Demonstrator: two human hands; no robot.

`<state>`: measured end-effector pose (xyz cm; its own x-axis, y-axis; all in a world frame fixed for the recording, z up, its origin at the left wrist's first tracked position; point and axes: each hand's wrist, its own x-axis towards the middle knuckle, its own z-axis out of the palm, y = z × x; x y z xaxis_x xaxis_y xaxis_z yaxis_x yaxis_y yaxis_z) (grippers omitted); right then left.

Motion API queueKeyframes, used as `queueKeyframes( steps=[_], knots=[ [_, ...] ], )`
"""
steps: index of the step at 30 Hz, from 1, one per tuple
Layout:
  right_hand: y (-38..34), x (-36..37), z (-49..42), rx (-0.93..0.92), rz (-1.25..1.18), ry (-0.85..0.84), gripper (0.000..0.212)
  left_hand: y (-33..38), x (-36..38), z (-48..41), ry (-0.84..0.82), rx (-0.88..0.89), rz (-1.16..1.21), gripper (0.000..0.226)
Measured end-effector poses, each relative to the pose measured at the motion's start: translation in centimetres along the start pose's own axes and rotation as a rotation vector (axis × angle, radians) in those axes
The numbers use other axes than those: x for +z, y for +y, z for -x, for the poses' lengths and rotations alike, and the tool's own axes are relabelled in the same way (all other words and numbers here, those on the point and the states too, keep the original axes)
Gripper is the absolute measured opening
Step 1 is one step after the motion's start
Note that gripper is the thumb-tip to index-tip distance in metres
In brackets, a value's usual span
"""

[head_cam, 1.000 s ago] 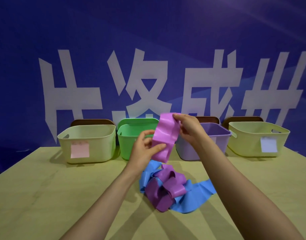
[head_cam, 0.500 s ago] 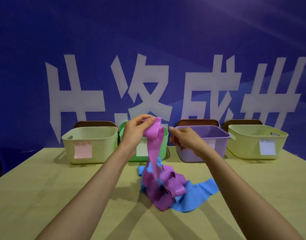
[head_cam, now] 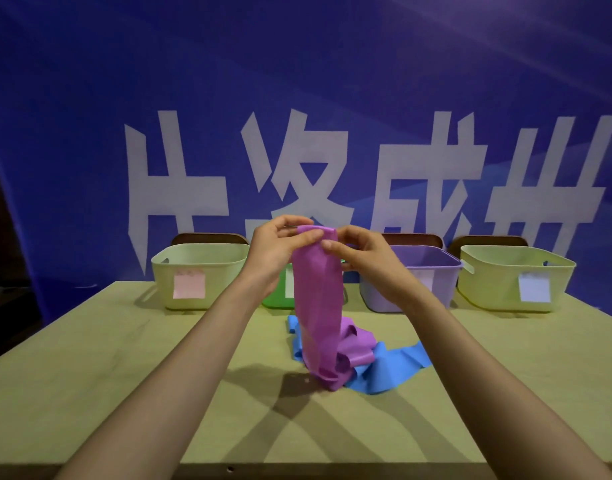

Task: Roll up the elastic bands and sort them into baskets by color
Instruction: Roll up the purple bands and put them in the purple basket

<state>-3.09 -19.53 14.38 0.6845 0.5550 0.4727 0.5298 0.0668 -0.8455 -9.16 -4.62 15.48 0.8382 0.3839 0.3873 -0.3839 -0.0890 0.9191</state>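
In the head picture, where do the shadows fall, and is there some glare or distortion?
Head view: overlapping arm shadows fan over the table below the purple band, suggesting several lights; head view: pale glare streaks cross the blue backdrop at upper right; head view: the left edge is dark and the wide lens stretches the forearms.

I look down on a pale wooden counter (head_cam: 89, 393), shadows lying across it and a small dark hole (head_cam: 230, 468) in its front edge. Behind it hangs a blue banner (head_cam: 297, 81) with large white characters (head_cam: 179, 188). Three brown rounded boards (head_cam: 209, 238) show low against the banner. At far left it is dark.
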Motion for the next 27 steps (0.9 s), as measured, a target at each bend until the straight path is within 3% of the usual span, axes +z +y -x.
queueKeyframes(
  steps=[2,9,15,20,22,27],
  knots=[
    [-0.6,0.3,0.7,-0.016,0.007,0.004,0.010,0.4,-0.1,1.0,-0.023,-0.023,0.046,0.021],
    [-2.7,-0.1,2.4,-0.034,-0.168,0.005,0.013,2.2,-1.1,3.0,-0.174,0.000,0.160,0.018],
    [-2.2,0.0,2.7,-0.030,-0.119,0.051,0.015,0.6,-0.5,3.8,-0.136,-0.045,0.149,0.018],
    [-1.3,0.2,2.4,0.025,-0.101,0.104,0.013,-2.2,-0.4,4.7,-0.352,-0.223,0.055,0.032],
    [-0.9,0.1,2.1,0.072,-0.118,0.175,0.015,-3.6,-0.6,5.0,-0.442,-0.255,-0.060,0.025],
    [0.0,-0.3,1.7,0.154,-0.142,0.242,0.009,-5.7,-0.6,4.6,-0.336,-0.259,-0.053,0.015]
  ],
)
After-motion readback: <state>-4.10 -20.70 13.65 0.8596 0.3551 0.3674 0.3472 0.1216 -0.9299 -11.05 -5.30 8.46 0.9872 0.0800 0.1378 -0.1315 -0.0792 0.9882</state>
